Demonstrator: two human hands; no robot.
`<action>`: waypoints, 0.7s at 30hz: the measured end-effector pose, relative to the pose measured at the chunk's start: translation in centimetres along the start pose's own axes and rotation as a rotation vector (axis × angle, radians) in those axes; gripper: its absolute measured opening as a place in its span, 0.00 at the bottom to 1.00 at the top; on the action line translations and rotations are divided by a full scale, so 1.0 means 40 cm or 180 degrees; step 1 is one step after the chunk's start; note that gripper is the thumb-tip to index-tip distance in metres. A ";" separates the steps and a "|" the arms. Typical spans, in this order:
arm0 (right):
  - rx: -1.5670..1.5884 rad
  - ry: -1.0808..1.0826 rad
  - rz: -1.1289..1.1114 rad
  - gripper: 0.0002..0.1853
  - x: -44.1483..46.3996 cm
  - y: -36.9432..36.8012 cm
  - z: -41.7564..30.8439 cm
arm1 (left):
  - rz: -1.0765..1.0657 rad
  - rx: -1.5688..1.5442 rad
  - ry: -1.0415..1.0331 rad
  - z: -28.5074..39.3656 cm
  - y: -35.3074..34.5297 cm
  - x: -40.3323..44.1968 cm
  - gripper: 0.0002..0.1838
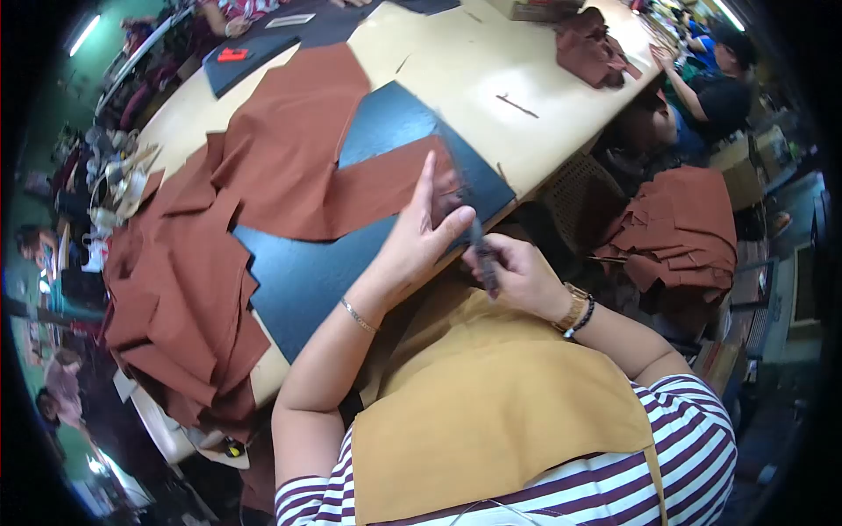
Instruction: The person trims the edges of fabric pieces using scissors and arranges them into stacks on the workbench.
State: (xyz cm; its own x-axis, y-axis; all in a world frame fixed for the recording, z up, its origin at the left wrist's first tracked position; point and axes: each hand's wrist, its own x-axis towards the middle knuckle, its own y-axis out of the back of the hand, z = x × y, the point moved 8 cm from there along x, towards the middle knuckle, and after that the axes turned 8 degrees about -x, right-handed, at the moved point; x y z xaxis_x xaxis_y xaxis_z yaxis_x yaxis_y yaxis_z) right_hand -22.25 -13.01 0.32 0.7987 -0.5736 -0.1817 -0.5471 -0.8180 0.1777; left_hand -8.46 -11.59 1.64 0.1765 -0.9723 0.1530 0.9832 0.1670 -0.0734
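Right fingers (513, 254) grip a blurred tool (488, 279); left fingers (428, 182) spread over brown material (294, 131)

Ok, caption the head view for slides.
Right hand grips a long, blurred dark tool, left hand open, near russet cloth on a flat blue board.

Bare left forearm (351, 307) angled upward and inward from a bent elbow; left hand (412, 232) raised, index finger (426, 188) straight and pointing up, thumb (456, 222) spread well apart toward the right, remaining fingers too blurred to read. Bare right forearm (618, 337) slants inward from the opposite side, elbow bent; right hand (519, 272) closed, fingers curled in a firm grip, near and below the left thumb.
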 end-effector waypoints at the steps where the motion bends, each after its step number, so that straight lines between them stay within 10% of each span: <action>1: -0.0281 -0.0013 -0.0166 0.07 0.011 -0.010 -0.005 | 0.0032 -0.0445 0.0254 -0.053 -0.016 0.005 0.39; 3: -0.1599 0.0829 -0.0533 0.09 0.001 -0.029 -0.073 | -0.0115 -0.1515 0.0776 -0.096 -0.030 0.016 0.34; 5: 0.0268 0.0618 -0.0214 0.18 -0.049 0.012 -0.014 | 0.0079 -0.2034 0.1076 -0.088 -0.042 0.021 0.26; 7: 0.0036 0.0208 0.0732 0.18 -0.161 0.217 0.062 | 0.0239 -0.2084 0.0987 -0.102 -0.023 0.028 0.22; 10: 0.0822 -0.1693 0.2909 0.20 -0.609 0.525 0.485 | 0.0381 -0.2153 0.1174 -0.113 -0.015 0.030 0.23; 14: 0.1631 -0.3617 0.4257 0.19 -1.650 0.479 1.082 | 0.0181 -0.1972 0.1059 -0.102 -0.007 0.030 0.25; 18: 0.1360 -0.5245 0.4623 0.17 -2.097 0.224 1.013 | 0.0185 -0.2019 0.1096 -0.097 -0.006 0.028 0.25; 21: 0.0578 -0.4975 0.4188 0.16 -2.025 0.322 1.037 | 0.0342 -0.2051 0.1092 -0.101 -0.002 0.027 0.26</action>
State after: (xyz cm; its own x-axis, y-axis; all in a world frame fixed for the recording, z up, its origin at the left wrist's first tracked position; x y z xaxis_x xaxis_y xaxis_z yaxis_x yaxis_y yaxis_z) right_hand -104.39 21.16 -22.80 -0.8073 -0.1585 -0.5685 -0.5854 0.0934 0.8053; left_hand -8.52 -13.30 -2.17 0.1423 -0.9701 -0.1968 0.7206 0.2379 -0.6512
